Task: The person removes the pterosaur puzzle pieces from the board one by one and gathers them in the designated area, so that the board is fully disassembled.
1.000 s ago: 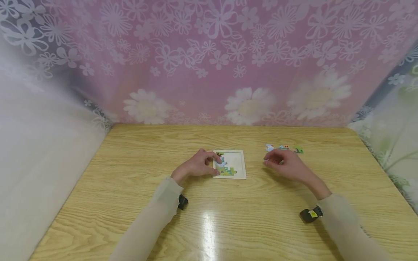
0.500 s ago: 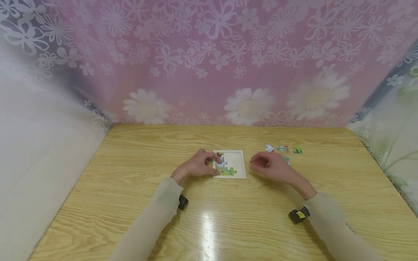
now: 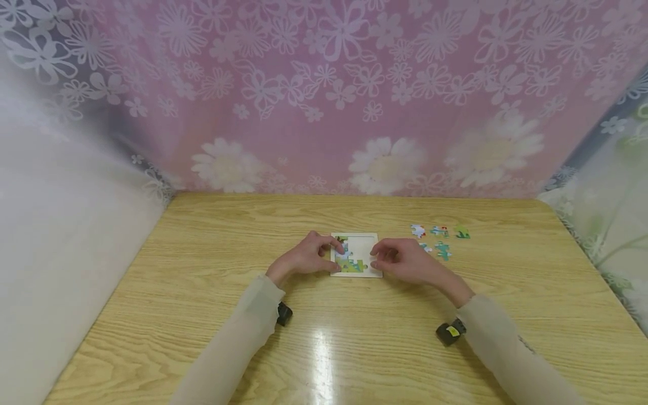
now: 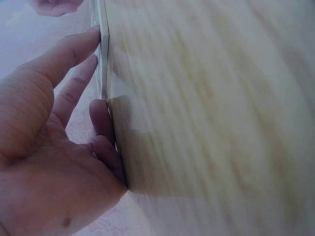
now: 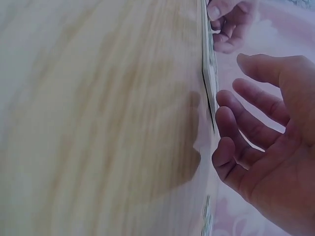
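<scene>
A square puzzle board (image 3: 356, 274) with a pale frame lies flat on the table in the head view. Joined jigsaw pieces (image 3: 354, 265) fill its left side and part of its near side. My left hand (image 3: 307, 254) rests at the board's left edge, thumb on the near left corner and a fingertip on the pieces. In the left wrist view, its thumb (image 4: 74, 51) touches the board's edge (image 4: 104, 54). Over the board's right edge hovers my right hand (image 3: 402, 260), fingers loosely bent. No piece shows between its thumb and fingers (image 5: 256, 118) in the right wrist view.
Several loose jigsaw pieces lie right of the board: a white one (image 3: 417, 230), a green one (image 3: 462, 232) and a teal one (image 3: 443, 251) among them. The wood-grain table (image 3: 243, 225) ends at a pink flowered curtain (image 3: 304, 112).
My right hand has moved left from beside the loose pieces to the board's right edge, uncovering pieces that it hid. My left hand and the board have stayed in place.
</scene>
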Demonstrator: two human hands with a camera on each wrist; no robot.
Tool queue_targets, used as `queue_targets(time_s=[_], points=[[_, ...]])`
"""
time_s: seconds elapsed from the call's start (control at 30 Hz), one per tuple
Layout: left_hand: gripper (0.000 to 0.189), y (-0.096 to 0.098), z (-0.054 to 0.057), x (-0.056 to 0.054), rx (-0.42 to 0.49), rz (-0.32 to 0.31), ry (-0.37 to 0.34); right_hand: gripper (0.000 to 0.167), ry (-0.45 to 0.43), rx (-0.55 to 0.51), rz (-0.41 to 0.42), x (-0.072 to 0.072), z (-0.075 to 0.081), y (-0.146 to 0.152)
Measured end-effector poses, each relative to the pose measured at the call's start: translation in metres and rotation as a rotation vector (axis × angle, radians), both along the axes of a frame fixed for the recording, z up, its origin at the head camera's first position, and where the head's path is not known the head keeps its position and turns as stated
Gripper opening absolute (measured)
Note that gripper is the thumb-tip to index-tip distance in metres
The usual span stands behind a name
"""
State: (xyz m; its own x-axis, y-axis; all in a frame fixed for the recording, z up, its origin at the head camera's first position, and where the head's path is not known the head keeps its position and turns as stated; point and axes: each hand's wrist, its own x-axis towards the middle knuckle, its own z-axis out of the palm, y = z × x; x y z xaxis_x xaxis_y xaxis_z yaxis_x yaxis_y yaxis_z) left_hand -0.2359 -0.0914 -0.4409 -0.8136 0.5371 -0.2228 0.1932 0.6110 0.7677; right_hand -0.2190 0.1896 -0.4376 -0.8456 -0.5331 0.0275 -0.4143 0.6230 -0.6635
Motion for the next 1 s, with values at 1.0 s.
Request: queue_targets(time_s=[1.0], points=[[0.032, 0.000, 0.000, -0.001, -0.032, -0.005, 0.004, 0.017, -0.004, 0.085, 0.032, -0.006, -0.003, -0.031]])
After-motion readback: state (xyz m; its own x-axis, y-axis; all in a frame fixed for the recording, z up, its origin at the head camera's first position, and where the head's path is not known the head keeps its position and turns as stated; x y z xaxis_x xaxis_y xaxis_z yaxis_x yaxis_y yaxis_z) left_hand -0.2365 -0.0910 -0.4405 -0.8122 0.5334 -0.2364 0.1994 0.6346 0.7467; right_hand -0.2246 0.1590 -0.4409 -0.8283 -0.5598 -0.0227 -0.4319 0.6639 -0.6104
